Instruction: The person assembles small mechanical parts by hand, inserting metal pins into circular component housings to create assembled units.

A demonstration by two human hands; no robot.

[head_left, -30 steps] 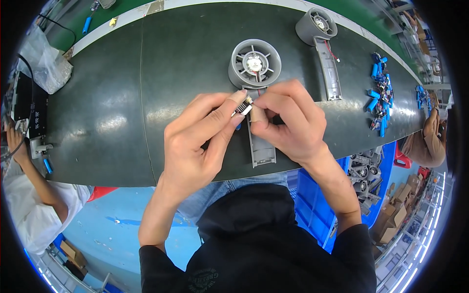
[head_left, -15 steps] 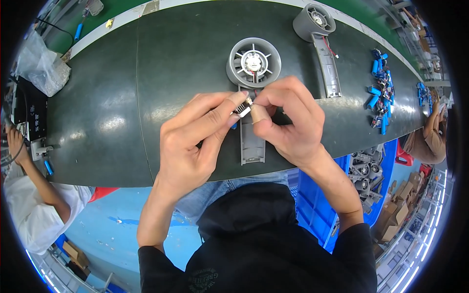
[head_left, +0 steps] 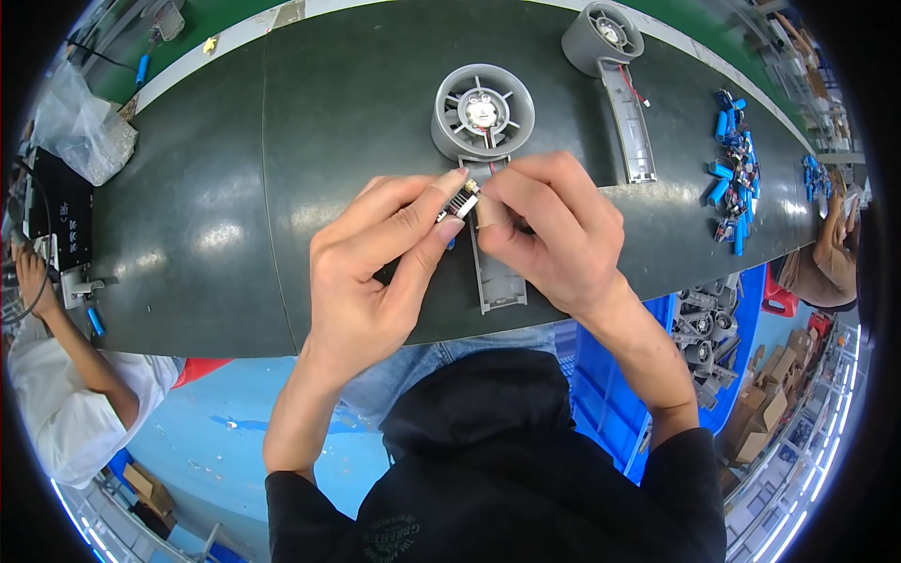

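Between the fingertips of my left hand is a small circuit board with a white edge part. My right hand pinches at the board's upper corner, where the fan's thin red wire runs in among the fingers; its end is hidden. Under both hands lies a grey fan unit, its round fan on the far side and its open trough-shaped handle pointing toward me. A bit of blue, partly covered by my left fingers, shows below the board.
A second grey fan unit lies at the far right. Farther right is a pile of blue cylinders with boards. A blue crate of grey parts stands below the table's right edge. Co-workers sit at left and right; a plastic bag lies far left.
The fan unit has turned slightly: its round end shifted a little away and left, its handle end right. The board has tilted and shows more between my fingers; both hands keep their pinch.
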